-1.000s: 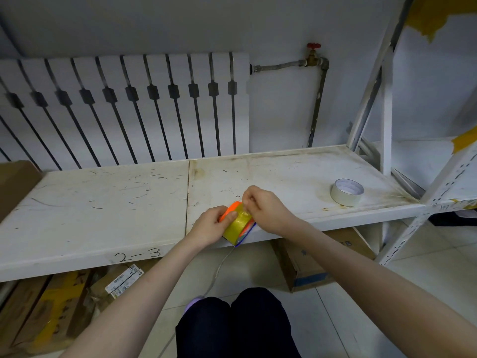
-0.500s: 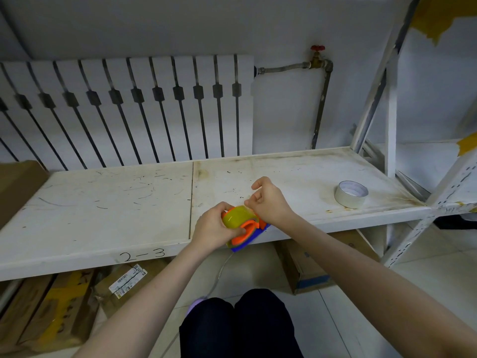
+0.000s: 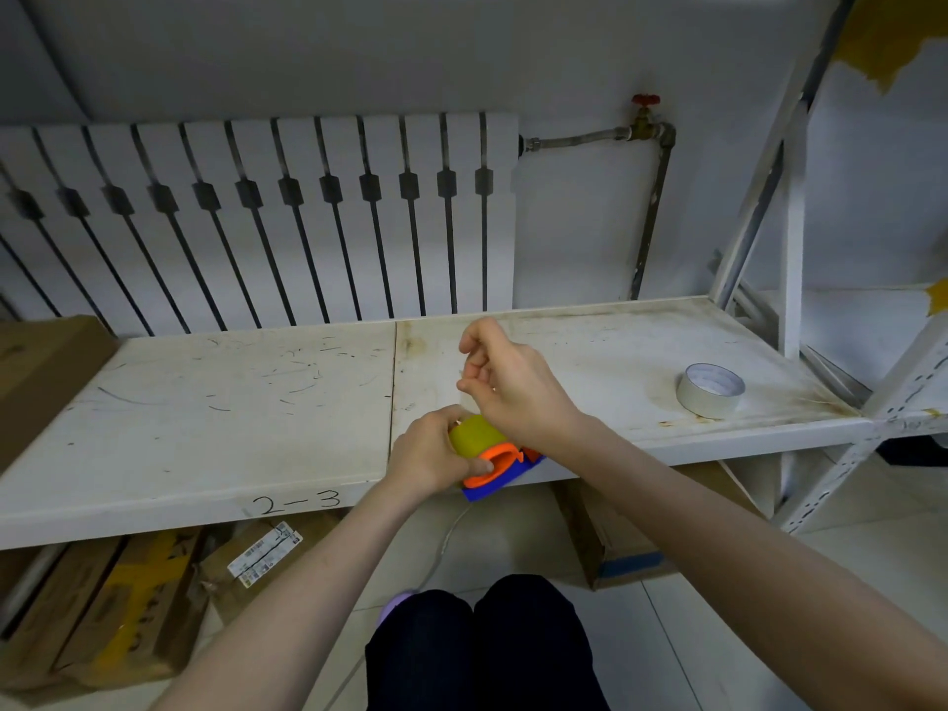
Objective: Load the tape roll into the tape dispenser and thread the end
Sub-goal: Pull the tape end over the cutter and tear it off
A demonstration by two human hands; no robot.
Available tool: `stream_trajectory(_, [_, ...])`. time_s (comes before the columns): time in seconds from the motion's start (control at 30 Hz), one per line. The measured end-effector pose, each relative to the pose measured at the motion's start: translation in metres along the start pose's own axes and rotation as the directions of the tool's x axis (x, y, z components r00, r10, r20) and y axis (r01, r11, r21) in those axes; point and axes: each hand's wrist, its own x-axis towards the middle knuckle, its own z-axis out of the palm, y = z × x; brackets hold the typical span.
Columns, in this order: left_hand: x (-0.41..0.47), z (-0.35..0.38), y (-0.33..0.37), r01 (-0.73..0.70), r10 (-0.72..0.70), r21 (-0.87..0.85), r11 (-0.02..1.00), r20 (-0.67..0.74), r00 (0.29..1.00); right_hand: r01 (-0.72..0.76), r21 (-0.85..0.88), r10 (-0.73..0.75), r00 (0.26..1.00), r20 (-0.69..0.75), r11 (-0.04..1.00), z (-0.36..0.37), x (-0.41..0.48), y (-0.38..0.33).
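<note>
A yellowish tape roll (image 3: 474, 436) sits in an orange and blue tape dispenser (image 3: 505, 472) at the front edge of the white shelf (image 3: 231, 402). My left hand (image 3: 431, 456) grips the dispenser and roll from the left. My right hand (image 3: 505, 387) is raised just above and behind the roll, thumb and fingers pinched together; a thin clear strip of tape seems to run from the roll up to the fingertips, but it is hard to make out.
A second, silver-white tape roll (image 3: 710, 390) lies on the shelf at the right. A cardboard box (image 3: 36, 372) stands at the shelf's left end, and more boxes (image 3: 118, 608) lie under it. A radiator (image 3: 287, 223) lines the wall. My knees (image 3: 482, 649) are below.
The dispenser has turned so the roll faces up. My right hand has lifted off the roll, moving up and back with its fingers pinched. The left hand keeps its grip.
</note>
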Motion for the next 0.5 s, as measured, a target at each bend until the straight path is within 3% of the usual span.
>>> stream_trajectory(0.1, [-0.002, -0.001, -0.004, 0.003, -0.003, -0.033, 0.999, 0.005, 1.000, -0.063, 0.040, 0.066, 0.995, -0.073, 0.997, -0.007, -0.004, 0.011])
stream_trajectory(0.27, [-0.006, -0.007, -0.006, -0.017, 0.018, -0.022, 1.000, 0.017, 1.000, -0.263, 0.218, 0.304, 0.935, -0.184, 0.940, -0.020, -0.005, 0.040])
stream_trajectory(0.5, [-0.004, -0.013, -0.010, -0.017, 0.018, -0.016, 1.000, 0.053, 0.998, -0.409, 0.262, 0.463, 0.865, -0.194, 0.874, -0.017, -0.010, 0.077])
